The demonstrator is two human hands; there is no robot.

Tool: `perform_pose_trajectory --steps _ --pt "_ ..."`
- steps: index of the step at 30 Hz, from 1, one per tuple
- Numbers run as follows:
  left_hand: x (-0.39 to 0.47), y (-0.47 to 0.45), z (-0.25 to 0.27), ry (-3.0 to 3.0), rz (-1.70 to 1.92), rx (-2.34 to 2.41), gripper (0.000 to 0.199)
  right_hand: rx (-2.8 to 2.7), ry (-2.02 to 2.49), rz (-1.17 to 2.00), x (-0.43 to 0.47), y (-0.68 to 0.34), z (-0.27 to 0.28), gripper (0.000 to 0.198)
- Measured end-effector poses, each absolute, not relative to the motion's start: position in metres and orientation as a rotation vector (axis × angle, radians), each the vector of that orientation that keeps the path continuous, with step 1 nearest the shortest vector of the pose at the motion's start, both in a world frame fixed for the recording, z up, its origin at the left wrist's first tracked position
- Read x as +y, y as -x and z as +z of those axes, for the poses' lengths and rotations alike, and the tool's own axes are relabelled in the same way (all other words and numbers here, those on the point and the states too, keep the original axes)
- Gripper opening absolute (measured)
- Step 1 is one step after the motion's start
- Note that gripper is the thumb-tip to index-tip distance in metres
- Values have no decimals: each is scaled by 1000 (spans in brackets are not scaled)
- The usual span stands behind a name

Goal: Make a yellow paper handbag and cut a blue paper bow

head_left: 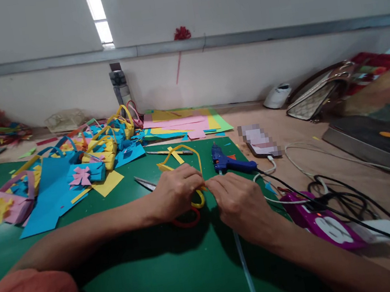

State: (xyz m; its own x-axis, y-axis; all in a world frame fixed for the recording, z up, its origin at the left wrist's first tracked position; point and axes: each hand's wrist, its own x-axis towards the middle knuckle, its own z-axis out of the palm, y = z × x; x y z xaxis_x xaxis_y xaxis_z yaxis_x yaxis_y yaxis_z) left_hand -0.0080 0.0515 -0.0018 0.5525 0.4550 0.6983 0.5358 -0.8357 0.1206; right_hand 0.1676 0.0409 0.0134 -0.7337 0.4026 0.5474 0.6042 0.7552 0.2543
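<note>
My left hand point(178, 192) is closed around a small yellow paper basket point(164, 167), mostly hidden behind the fingers. Its thin strip handle point(198, 157) arches up above both hands. My right hand point(241, 202) is pinched at the lower right end of that handle, its fingertips almost touching the left ones. Scissors with red and yellow handles point(187, 222) lie under my left hand, with the blades point(144, 183) showing to its left. A blue glue gun point(231, 162) rests just beyond my right hand, and a long translucent glue stick point(246, 267) extends below that hand.
Finished paper baskets point(106, 151) and blue sheets point(51, 190) cover the left of the green mat point(144, 278). Coloured paper point(184, 121) is stacked at the back. To the right are a phone point(259, 141), cables point(355, 201), a purple power strip point(324, 224) and a handbag point(315, 97).
</note>
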Motion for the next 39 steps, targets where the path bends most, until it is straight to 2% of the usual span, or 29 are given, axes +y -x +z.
perform_pose_trajectory --steps 25,34,39 --pt "51 10 -5 2680 -1000 -907 21 -2484 736 -599 42 -166 8 24" --pt "49 6 4 2777 -1626 -836 12 -2325 758 -217 40 -171 19 19" --pt "46 6 0 2573 -1349 -934 15 -2325 787 -257 40 -170 17 21"
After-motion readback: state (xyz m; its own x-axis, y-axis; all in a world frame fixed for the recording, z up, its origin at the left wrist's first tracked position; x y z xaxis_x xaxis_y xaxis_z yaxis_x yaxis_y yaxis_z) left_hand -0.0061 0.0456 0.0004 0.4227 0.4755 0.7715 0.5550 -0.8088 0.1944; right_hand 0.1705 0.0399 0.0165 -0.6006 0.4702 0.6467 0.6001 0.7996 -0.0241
